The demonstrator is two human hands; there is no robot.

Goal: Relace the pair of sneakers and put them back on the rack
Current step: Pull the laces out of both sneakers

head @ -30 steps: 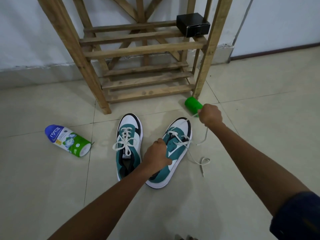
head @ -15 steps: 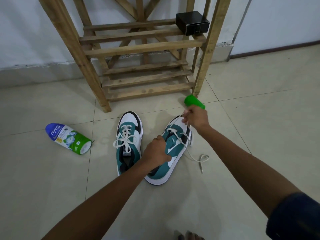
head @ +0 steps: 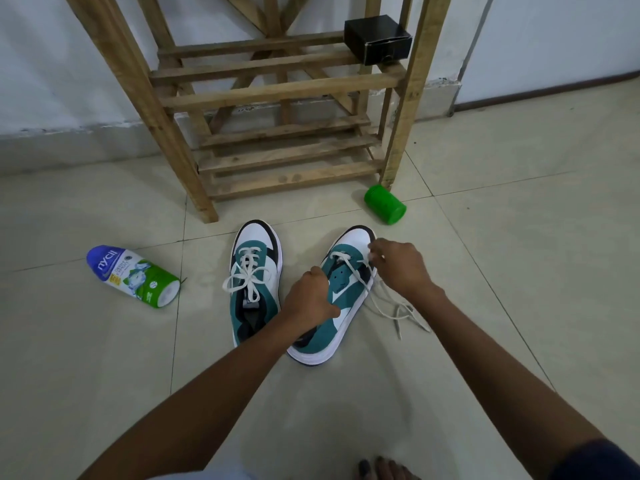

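Two teal, white and black sneakers lie on the tiled floor in front of a wooden rack (head: 277, 88). The left sneaker (head: 254, 271) is laced and tied in a bow. The right sneaker (head: 332, 317) is tilted on its side, with a white lace (head: 391, 306) threaded only near the toe and its loose ends trailing on the floor to the right. My left hand (head: 308, 299) grips the right sneaker's upper at its middle. My right hand (head: 398, 265) pinches the lace beside the toe-end eyelets.
A white, green and blue bottle (head: 133, 276) lies on its side at the left. A green cylindrical container (head: 385, 204) lies by the rack's right leg. A black box (head: 378, 39) sits on the rack's upper shelf. Toes show at the bottom edge.
My right hand has come down from beside the green container to the sneaker's toe eyelets, and the lace now lies slack. My left hand has stayed on the shoe.
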